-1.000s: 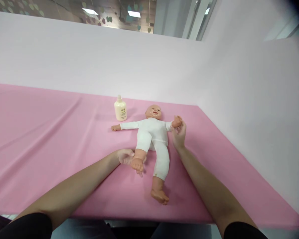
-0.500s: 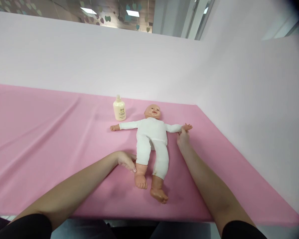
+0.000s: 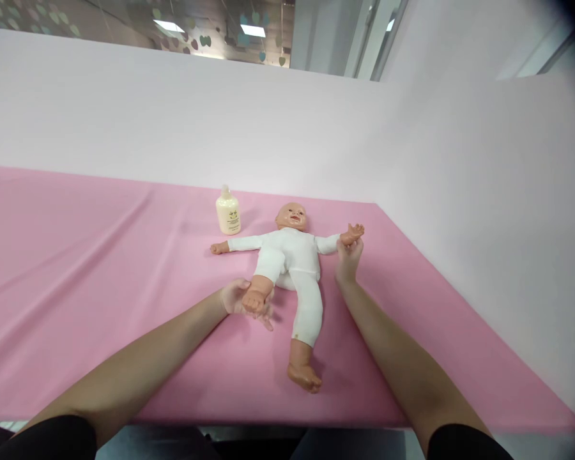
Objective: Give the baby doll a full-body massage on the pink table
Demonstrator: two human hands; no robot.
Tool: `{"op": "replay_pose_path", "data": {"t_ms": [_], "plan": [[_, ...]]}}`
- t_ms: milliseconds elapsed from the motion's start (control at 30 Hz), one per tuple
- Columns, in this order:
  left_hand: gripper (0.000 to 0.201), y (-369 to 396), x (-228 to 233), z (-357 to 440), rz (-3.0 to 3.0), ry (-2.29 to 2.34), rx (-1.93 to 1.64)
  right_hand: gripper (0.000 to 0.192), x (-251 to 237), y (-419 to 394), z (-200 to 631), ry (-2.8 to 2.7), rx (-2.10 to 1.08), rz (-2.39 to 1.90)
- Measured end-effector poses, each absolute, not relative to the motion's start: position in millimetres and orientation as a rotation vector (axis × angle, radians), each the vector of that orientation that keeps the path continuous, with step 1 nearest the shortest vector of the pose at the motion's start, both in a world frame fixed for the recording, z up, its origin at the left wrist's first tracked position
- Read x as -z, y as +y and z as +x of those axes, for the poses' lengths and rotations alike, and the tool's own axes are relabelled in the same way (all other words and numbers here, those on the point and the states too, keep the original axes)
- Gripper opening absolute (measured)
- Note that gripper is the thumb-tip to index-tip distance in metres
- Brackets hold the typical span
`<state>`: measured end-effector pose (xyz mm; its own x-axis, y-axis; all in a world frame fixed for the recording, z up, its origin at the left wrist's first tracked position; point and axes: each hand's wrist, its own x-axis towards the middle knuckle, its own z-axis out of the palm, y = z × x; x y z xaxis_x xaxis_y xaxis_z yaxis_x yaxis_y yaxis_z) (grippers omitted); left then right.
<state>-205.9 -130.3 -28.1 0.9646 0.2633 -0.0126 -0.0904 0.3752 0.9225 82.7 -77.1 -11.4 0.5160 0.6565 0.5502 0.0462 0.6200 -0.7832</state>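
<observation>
A baby doll (image 3: pixel 297 252) in a white suit lies on its back with its head at the far side and both arms stretched out. My left hand (image 3: pixel 232 296) cups the doll's leg at the left from underneath, near the ankle, with the thumb on one side and fingertips showing past the other. That leg is raised and bent at the hip, its bare foot (image 3: pixel 255 300) above my palm. At the right, my right hand (image 3: pixel 348 260) pinches the doll's wrist from below, lifting the doll's hand (image 3: pixel 352 234) slightly. The doll's other leg (image 3: pixel 308 310) lies straight.
A cream-coloured bottle (image 3: pixel 228 214) stands upright beyond the doll's arm at the left. Pink padded cover (image 3: pixel 100 255) lies beneath everything, creased at the left. White walls (image 3: pixel 196 115) rise along the far side and at the right.
My left hand has slid under the doll's leg and raised it, swinging the foot up and left. My right hand has tilted the doll's hand slightly upward.
</observation>
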Motion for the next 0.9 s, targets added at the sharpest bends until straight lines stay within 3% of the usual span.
{"op": "replay_pose_path", "data": {"t_ms": [133,333,567,767,900], "plan": [[0.050,-131,23,-203,0.906,0.110,-0.357,0.050,10,-90,64,-1.235,-0.378,-0.868],[0.048,-132,19,-199,0.774,0.352,-0.489,0.029,17,-101,56,-1.797,-0.040,-0.883],[0.042,-130,21,-197,0.732,0.288,-0.543,0.031,15,-101,55,-1.995,0.132,-0.851],[0.047,-131,24,-199,0.798,0.159,-0.374,0.028,16,-100,57,-1.845,-0.002,-0.902],[0.051,-136,24,-206,0.954,0.098,-0.100,0.042,12,-95,61,-1.444,-0.279,-0.958]]}}
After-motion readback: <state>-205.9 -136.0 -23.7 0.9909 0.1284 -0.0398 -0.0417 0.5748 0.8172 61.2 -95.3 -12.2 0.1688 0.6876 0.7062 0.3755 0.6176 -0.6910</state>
